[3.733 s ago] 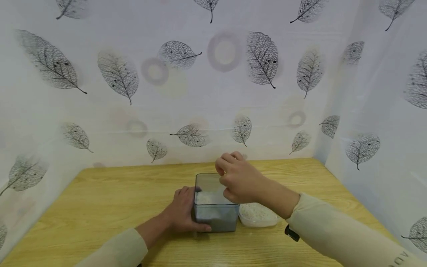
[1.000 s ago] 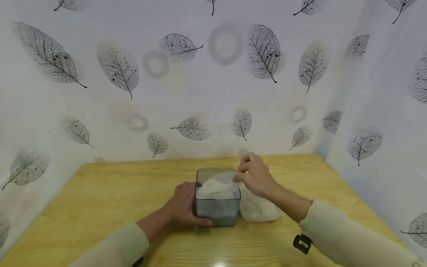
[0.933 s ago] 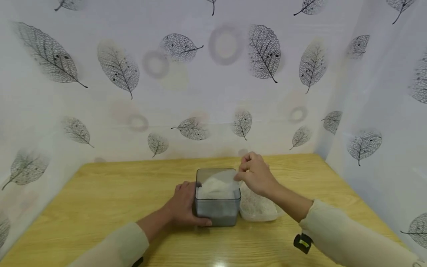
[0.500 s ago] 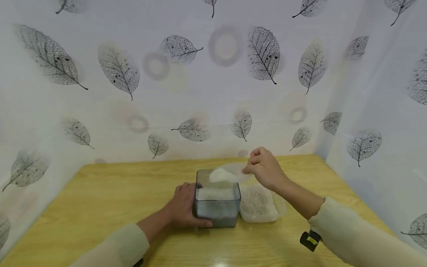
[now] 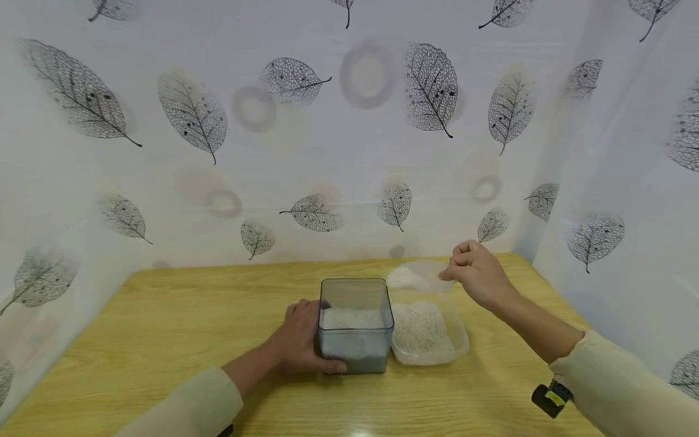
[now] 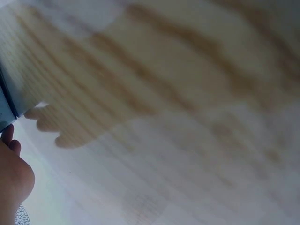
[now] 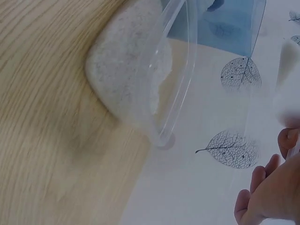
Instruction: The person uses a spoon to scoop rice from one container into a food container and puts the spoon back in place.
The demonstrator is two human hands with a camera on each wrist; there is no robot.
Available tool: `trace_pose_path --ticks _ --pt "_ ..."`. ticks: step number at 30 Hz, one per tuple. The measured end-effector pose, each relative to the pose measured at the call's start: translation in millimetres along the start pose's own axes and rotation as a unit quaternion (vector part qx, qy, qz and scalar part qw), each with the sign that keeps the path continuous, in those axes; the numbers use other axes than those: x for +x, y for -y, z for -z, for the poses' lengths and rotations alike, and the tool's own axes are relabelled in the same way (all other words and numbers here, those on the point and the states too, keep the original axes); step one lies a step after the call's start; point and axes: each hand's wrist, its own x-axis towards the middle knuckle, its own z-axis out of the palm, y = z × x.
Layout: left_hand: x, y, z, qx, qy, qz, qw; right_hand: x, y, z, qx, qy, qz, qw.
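Observation:
In the head view my left hand (image 5: 300, 340) grips a tinted see-through square bin (image 5: 355, 352) by its left side, thumb along the front. White rice (image 5: 352, 318) lies inside the bin. My right hand (image 5: 480, 276) pinches the edge of a translucent oval plastic scoop (image 5: 431, 276), which bears white rice towards its left end. That scoop is above the far side of a clear shallow plastic container (image 5: 461, 346), which holds more rice (image 5: 420, 328) and stands against the bin's right side. The left wrist view shows only the edge of my left hand (image 6: 16, 173).
Both containers stand on a wooden table (image 5: 207, 315). A leaf-patterned curtain (image 5: 327, 145) hangs behind and beside the table. Dark straps with small devices sit on the sleeves, one device (image 5: 551, 399) below the right wrist.
My right hand has lifted the scoop with rice out of the bin and carried it right, over the clear container. The left hand stays on the bin.

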Motion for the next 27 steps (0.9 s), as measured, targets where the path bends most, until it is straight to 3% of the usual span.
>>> trace_pose_path --ticks 6,18,27 --pt "-0.1 -0.8 -0.4 -0.006 -0.001 0.001 1.0 -8.2 -25.3 12.1 -0.031 -0.006 -0.006 0.999" --pt "0.7 -2.2 1.4 -0.01 0.008 0.011 0.9999 -24.9 -75.1 23.1 -0.112 -0.012 0.082 0.99" --pt "0.6 -1.2 0.1 -0.01 0.006 0.009 0.9999 -30.3 -96.3 32.9 -0.176 -0.046 0.163 0.97"
